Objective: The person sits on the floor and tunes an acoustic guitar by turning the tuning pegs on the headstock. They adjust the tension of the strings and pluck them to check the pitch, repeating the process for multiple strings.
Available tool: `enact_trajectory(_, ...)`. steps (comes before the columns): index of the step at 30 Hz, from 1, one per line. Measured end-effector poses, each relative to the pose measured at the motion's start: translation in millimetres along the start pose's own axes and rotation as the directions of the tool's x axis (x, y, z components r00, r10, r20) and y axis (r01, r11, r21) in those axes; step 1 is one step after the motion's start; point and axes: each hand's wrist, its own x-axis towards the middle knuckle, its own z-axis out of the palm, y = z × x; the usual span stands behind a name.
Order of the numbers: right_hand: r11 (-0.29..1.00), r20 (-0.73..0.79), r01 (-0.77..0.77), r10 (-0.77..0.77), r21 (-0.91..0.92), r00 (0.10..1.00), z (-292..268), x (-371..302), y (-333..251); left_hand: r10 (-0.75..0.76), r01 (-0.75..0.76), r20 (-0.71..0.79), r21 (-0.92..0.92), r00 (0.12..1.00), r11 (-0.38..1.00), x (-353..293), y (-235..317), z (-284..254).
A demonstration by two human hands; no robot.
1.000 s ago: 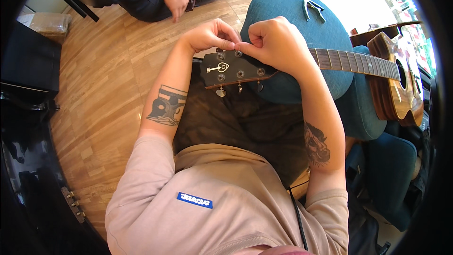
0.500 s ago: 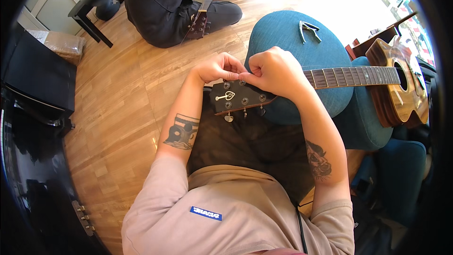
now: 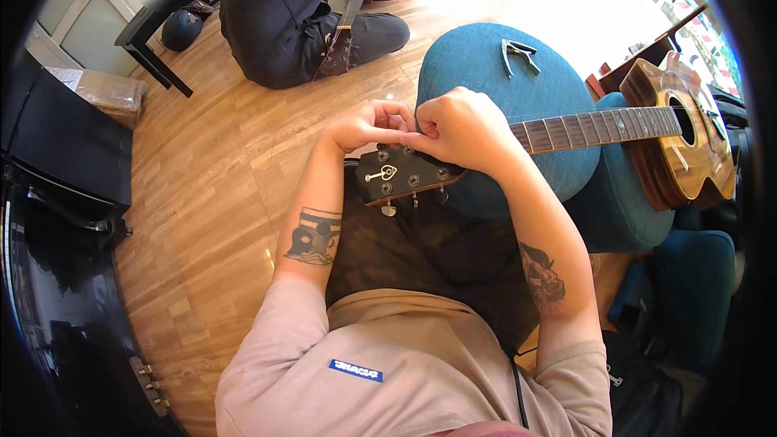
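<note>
An acoustic guitar (image 3: 702,152) lies across blue cushioned seats. Its neck (image 3: 595,129) runs left to a black headstock (image 3: 405,174) above my lap, with metal tuning pegs along both edges. At the headstock's far edge, my left hand (image 3: 371,125) curls with thumb and fingers pinched. My right hand (image 3: 463,128) is closed beside it, its thumb reaching toward the left thumb by the far tuning pegs. Whatever the fingertips grip is hidden or too thin to make out. On the round blue stool (image 3: 469,53) a metal capo (image 3: 520,58) rests beyond my right hand.
Ahead on the wooden floor (image 3: 210,194) sits a person in dark clothes (image 3: 279,20) with another guitar (image 3: 340,44). A glossy black piano (image 3: 61,275) stands at left, near a wrapped cardboard box (image 3: 105,95). A black bench (image 3: 166,20) is behind them.
My hands stay together at the headstock, with the left fingers slightly more spread and the thumbs shifted a little. The whole view has moved slightly.
</note>
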Motion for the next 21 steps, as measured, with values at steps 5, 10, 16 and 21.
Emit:
enact_trajectory(5,1.0,0.001,0.002,-0.002,-0.005,1.0,2,0,3,0.068,-0.073,0.079,0.058,0.994,0.996,1,-4,-11)
enact_trajectory(10,1.0,-0.023,0.017,-0.018,-0.019,1.0,7,2,2,-0.023,-0.002,0.1,0.241,0.995,0.971,7,-4,-20)
enact_trajectory(16,0.999,-0.064,0.018,-0.016,0.03,0.998,11,0,5,-0.045,0.045,0.061,-0.003,0.997,0.999,12,-8,5)
enact_trajectory(21,0.999,-0.071,0.038,-0.038,0.001,0.997,11,0,6,-0.001,-0.005,0.103,0.053,0.995,0.999,8,-8,-3)
